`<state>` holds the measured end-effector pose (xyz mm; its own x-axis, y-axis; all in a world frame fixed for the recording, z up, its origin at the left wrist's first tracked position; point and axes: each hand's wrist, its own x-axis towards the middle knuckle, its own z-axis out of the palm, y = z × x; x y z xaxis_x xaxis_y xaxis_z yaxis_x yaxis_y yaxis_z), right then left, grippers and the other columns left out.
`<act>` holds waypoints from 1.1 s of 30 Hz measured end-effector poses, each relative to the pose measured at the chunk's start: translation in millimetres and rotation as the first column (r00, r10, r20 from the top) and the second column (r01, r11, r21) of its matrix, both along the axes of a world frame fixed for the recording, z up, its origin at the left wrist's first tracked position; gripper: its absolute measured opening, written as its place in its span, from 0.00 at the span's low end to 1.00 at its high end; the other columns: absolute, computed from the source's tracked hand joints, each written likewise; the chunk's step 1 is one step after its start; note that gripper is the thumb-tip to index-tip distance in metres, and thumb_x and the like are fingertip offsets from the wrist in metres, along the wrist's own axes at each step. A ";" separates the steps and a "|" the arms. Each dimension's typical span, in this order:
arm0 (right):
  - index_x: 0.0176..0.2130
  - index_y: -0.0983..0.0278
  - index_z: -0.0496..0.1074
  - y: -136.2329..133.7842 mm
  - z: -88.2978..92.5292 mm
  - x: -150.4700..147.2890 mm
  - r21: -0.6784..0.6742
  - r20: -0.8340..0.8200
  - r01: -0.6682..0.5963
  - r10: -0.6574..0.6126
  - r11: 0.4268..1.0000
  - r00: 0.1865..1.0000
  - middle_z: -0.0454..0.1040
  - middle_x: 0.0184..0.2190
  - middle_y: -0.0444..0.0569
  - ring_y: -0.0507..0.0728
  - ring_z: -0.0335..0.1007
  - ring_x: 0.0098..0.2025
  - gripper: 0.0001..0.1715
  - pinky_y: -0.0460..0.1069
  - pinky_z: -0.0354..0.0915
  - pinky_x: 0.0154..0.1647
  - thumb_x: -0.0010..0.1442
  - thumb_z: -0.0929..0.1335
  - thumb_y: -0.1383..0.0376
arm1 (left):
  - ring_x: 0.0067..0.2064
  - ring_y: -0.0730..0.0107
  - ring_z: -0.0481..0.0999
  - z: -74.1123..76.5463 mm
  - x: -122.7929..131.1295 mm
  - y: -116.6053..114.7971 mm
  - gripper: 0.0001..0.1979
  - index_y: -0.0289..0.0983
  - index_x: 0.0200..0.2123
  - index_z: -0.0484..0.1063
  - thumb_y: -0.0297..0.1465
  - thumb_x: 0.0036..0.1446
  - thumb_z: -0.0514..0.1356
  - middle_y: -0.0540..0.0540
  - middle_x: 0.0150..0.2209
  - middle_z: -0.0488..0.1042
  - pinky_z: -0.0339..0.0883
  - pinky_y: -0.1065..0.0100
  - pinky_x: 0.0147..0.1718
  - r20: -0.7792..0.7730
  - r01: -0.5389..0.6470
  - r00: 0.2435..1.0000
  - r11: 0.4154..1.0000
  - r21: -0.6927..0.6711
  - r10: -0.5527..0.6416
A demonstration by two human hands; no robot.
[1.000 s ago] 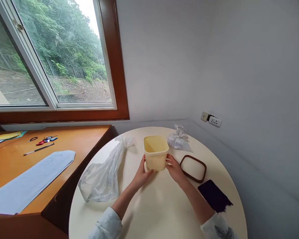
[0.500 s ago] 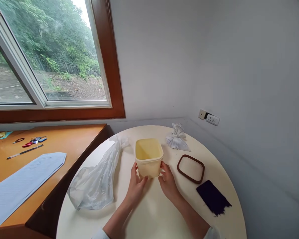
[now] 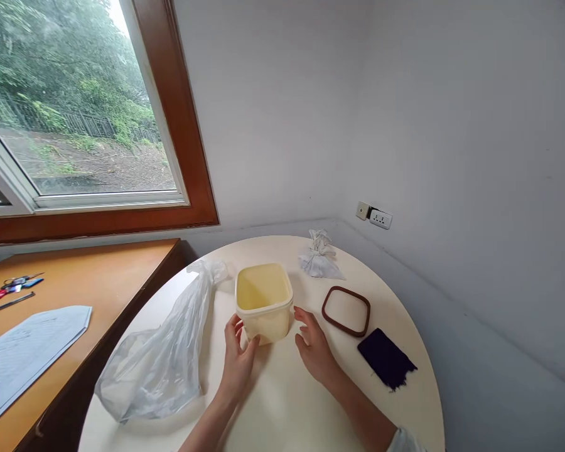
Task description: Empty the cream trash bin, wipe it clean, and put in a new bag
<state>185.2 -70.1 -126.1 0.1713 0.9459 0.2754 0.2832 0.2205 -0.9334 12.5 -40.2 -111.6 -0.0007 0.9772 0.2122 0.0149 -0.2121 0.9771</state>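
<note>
A pale yellow square plastic container [image 3: 266,324] stands open-topped in the middle of the round table. My left hand [image 3: 238,363] grips its front left corner, thumb on the front face and fingers round the side. My right hand [image 3: 316,350] is just off the container's right side, fingers curved and apart, holding nothing. To the right of it lies a rounded-square brown rim [image 3: 326,312]; whether its pale middle is see-through lid or bare table I cannot tell. A folded dark purple cloth [image 3: 387,359] with a frayed edge lies nearer me.
A crumpled translucent plastic bag [image 3: 162,358] lies along the left of the cream round table [image 3: 282,414]. A knotted whitish bag [image 3: 321,258] sits at the back. On the adjoining wooden desk [image 3: 132,267] are papers [image 3: 32,351], a pen [image 3: 7,304] and keys [image 3: 16,284].
My right hand has let go of the container and moved slightly away from it. My left hand still holds it. The whole view has shifted to the right.
</note>
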 end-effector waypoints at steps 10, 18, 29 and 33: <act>0.49 0.59 0.63 -12.8 5.8 50.3 0.006 -0.021 0.249 -0.248 0.969 0.968 0.66 0.51 0.50 0.58 0.62 0.52 0.24 0.56 0.62 0.50 0.50 0.60 0.70 | 0.55 0.58 0.58 -3.3 -3.7 0.3 0.26 0.42 0.51 0.54 0.38 0.50 0.59 0.43 0.53 0.57 0.48 0.49 0.57 -0.018 -0.053 0.998 0.997 0.056 0.055; 0.44 0.59 0.66 -19.1 14.1 60.9 -0.010 0.036 0.318 -0.317 0.948 0.948 0.68 0.47 0.50 0.59 0.62 0.51 0.19 0.55 0.65 0.46 0.52 0.59 0.68 | 0.55 0.57 0.57 -1.4 -6.7 -1.9 0.26 0.43 0.52 0.52 0.40 0.51 0.57 0.43 0.55 0.55 0.50 0.50 0.56 -0.064 -0.061 0.996 0.998 0.020 0.062; 0.44 0.60 0.67 74.0 63.9 109.5 0.133 0.321 0.283 -0.312 0.950 0.894 0.64 0.47 0.51 0.58 0.62 0.50 0.21 0.53 0.64 0.46 0.50 0.58 0.68 | 0.53 0.58 0.59 -5.8 -8.4 -0.1 0.26 0.42 0.52 0.51 0.41 0.51 0.56 0.42 0.53 0.56 0.52 0.50 0.54 -0.137 -0.094 0.985 0.993 0.074 0.104; 0.53 0.56 0.59 137.5 85.6 123.1 0.068 0.367 0.335 -0.336 0.940 0.868 0.58 0.53 0.51 0.60 0.57 0.54 0.29 0.55 0.58 0.51 0.50 0.62 0.64 | 0.52 0.57 0.59 -7.1 -10.8 1.3 0.27 0.42 0.52 0.51 0.41 0.51 0.56 0.42 0.53 0.55 0.53 0.50 0.54 -0.160 -0.122 0.977 0.987 0.104 0.138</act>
<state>308.2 67.5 -40.4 0.3642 0.8490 0.3828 0.6628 0.0525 -0.7470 1.7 -38.9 -118.7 -0.0833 0.9469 0.3104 0.2087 -0.2880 0.9346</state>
